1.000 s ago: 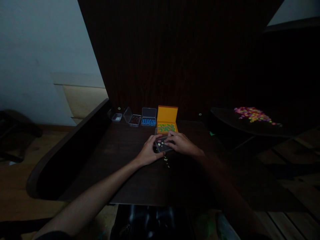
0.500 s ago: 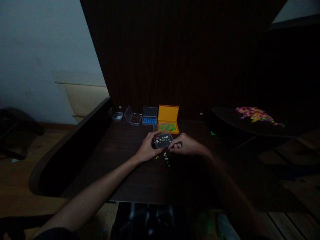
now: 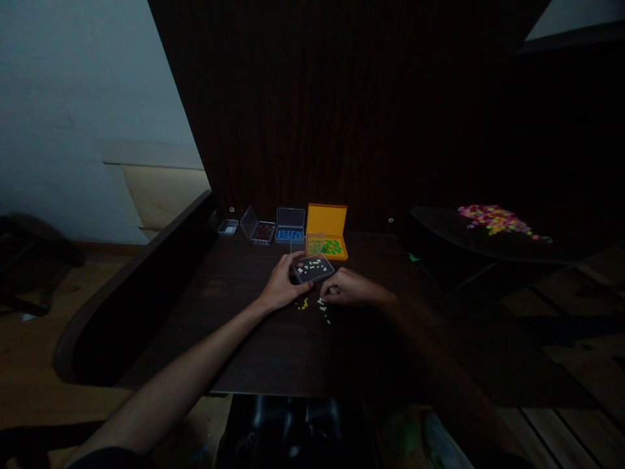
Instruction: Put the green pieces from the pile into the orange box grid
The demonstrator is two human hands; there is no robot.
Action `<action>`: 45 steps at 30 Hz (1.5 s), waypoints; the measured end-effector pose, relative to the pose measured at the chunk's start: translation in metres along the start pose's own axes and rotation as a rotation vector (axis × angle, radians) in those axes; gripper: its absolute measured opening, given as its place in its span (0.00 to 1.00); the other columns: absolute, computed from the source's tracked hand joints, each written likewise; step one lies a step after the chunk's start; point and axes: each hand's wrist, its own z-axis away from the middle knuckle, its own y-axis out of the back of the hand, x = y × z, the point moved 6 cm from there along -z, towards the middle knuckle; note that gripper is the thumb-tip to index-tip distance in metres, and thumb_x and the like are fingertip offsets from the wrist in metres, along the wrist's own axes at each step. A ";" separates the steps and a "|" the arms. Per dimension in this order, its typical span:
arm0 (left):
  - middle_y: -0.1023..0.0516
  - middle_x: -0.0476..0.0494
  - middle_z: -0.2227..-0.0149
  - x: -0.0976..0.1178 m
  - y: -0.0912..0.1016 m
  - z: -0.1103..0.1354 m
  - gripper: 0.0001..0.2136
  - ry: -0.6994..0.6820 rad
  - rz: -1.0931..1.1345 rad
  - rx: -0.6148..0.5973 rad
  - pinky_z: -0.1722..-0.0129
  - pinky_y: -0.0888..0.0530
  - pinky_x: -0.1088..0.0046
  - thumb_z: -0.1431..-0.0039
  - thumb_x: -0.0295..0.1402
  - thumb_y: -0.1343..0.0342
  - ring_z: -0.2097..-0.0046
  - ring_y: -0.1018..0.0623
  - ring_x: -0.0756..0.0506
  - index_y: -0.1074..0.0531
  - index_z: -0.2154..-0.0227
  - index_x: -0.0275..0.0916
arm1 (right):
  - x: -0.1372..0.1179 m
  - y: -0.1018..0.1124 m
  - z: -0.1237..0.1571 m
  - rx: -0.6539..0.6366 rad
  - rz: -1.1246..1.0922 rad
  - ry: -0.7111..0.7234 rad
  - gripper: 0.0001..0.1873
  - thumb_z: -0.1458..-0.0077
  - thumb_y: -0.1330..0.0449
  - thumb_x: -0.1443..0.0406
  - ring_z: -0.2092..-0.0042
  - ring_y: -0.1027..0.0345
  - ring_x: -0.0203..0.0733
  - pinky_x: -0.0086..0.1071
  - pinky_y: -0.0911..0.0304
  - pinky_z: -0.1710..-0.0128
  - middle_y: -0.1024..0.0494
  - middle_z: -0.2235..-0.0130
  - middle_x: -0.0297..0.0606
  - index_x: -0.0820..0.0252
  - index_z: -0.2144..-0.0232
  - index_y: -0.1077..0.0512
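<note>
My left hand (image 3: pixel 283 283) grips a small clear plastic box (image 3: pixel 319 276) by its left side, tilted over the dark table (image 3: pixel 234 345). Several cream-coloured small pieces (image 3: pixel 312 265) lie inside it. My right hand (image 3: pixel 342 286) is closed, its fingertips down at a short trail of cream pieces (image 3: pixel 323 309) on the table. Whether a piece is between those fingertips is too small to make out. Left of the trail is a little group of yellow pieces (image 3: pixel 303 304). Just behind the held box stands an open orange box (image 3: pixel 327 220) with green pieces in it.
Along the back stand open clear boxes: one with blue pieces (image 3: pixel 290 234), one with dark red pieces (image 3: pixel 264 231), one with something whitish (image 3: pixel 228 227). On a dark surface at right lies a heap of multicoloured pieces (image 3: pixel 500 220). A raised side panel (image 3: pixel 141 280) bounds the left.
My right hand has moved from the box's edge down to the cream pieces on the table. The box in my left hand has shifted slightly left and up.
</note>
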 end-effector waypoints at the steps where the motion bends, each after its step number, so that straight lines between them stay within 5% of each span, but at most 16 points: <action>1: 0.32 0.38 0.48 0.000 0.000 0.000 0.31 -0.002 -0.005 0.001 0.53 0.24 0.59 0.56 0.31 0.34 0.49 0.26 0.40 0.36 0.47 0.39 | 0.000 0.002 0.001 -0.003 -0.063 -0.005 0.09 0.46 0.39 0.64 0.76 0.36 0.32 0.25 0.45 0.74 0.26 0.77 0.32 0.62 0.66 0.21; 5: 0.32 0.39 0.49 0.002 -0.002 0.001 0.31 -0.011 -0.020 -0.015 0.52 0.24 0.59 0.55 0.31 0.34 0.49 0.25 0.41 0.36 0.47 0.39 | 0.005 0.015 0.006 0.117 -0.298 -0.008 0.15 0.45 0.41 0.57 0.79 0.40 0.31 0.24 0.47 0.78 0.30 0.80 0.31 0.66 0.65 0.23; 8: 0.32 0.38 0.49 0.005 -0.006 0.004 0.31 -0.021 -0.027 -0.043 0.52 0.24 0.60 0.55 0.30 0.34 0.50 0.25 0.41 0.36 0.46 0.39 | 0.015 0.027 0.007 0.324 -0.255 -0.042 0.14 0.45 0.41 0.59 0.79 0.44 0.31 0.24 0.51 0.78 0.33 0.81 0.29 0.66 0.67 0.24; 11: 0.32 0.39 0.49 0.008 -0.011 0.007 0.31 -0.034 -0.027 -0.075 0.51 0.25 0.59 0.55 0.29 0.35 0.49 0.26 0.41 0.37 0.45 0.40 | 0.019 0.028 0.004 0.387 -0.161 -0.053 0.10 0.46 0.40 0.62 0.78 0.44 0.30 0.25 0.51 0.76 0.32 0.80 0.29 0.65 0.68 0.23; 26: 0.32 0.39 0.49 0.010 -0.016 0.009 0.31 -0.043 0.005 -0.103 0.50 0.26 0.58 0.55 0.30 0.35 0.49 0.25 0.41 0.36 0.46 0.40 | 0.017 0.031 0.008 0.345 -0.143 -0.026 0.10 0.48 0.39 0.64 0.77 0.46 0.30 0.26 0.51 0.76 0.34 0.81 0.29 0.64 0.68 0.21; 31: 0.31 0.39 0.50 0.009 -0.010 0.006 0.31 -0.033 -0.019 -0.067 0.52 0.25 0.60 0.55 0.31 0.35 0.50 0.25 0.41 0.36 0.46 0.40 | 0.008 0.022 0.008 0.186 -0.206 0.033 0.14 0.48 0.38 0.59 0.79 0.47 0.30 0.26 0.51 0.77 0.35 0.81 0.28 0.64 0.66 0.20; 36: 0.31 0.39 0.50 0.007 -0.004 0.003 0.30 -0.019 -0.017 -0.035 0.53 0.24 0.60 0.56 0.31 0.34 0.50 0.25 0.41 0.35 0.47 0.40 | 0.002 0.005 0.001 0.012 -0.099 0.037 0.11 0.48 0.37 0.64 0.77 0.41 0.30 0.26 0.47 0.74 0.30 0.79 0.29 0.61 0.62 0.19; 45: 0.32 0.39 0.49 0.003 -0.003 0.001 0.31 -0.009 -0.003 -0.031 0.53 0.24 0.60 0.56 0.31 0.34 0.50 0.26 0.40 0.35 0.47 0.40 | 0.002 -0.010 -0.005 -0.071 -0.066 0.098 0.12 0.46 0.39 0.67 0.74 0.39 0.31 0.25 0.46 0.73 0.26 0.75 0.32 0.58 0.59 0.20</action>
